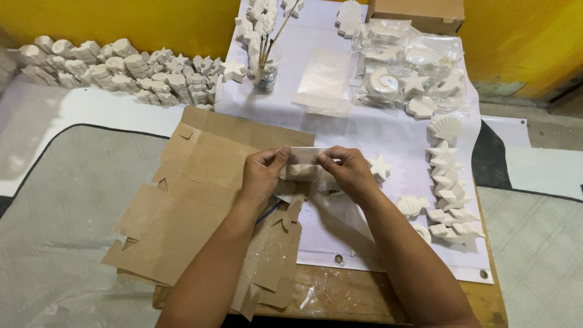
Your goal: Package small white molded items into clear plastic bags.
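Held between both hands above the middle of the table: a small white plaster piece in a clear plastic bag (pixel 305 163), its exact shape hidden by fingers and film. Pinched at the left end by the left hand (pixel 262 175), thumb and fingers closed on the bag's upper edge. Gripped at the right end by the right hand (pixel 347 172) in the same way, fingertips pressing the plastic.

Directly beneath: a flattened brown cardboard box (pixel 200 200) spread open on the left, and a white sheet (pixel 370 130) covering the wooden table (pixel 358 300) on the right. Just beside the right hand, a white plaster star (pixel 380 166). Farther right, a column of plaster stars and shells (pixel 448 182) and a plaster fish (pixel 412 205).

Beyond the hands: a stack of clear plastic bags (pixel 325 82), a glass jar of paintbrushes (pixel 267 67), already bagged plaster figures (pixel 413 67) and a closed cardboard box (pixel 418 13) at the far edge. Off to the left, along the yellow wall (pixel 121 21), a long heap of unpainted plaster figures (pixel 121 73) on the floor.
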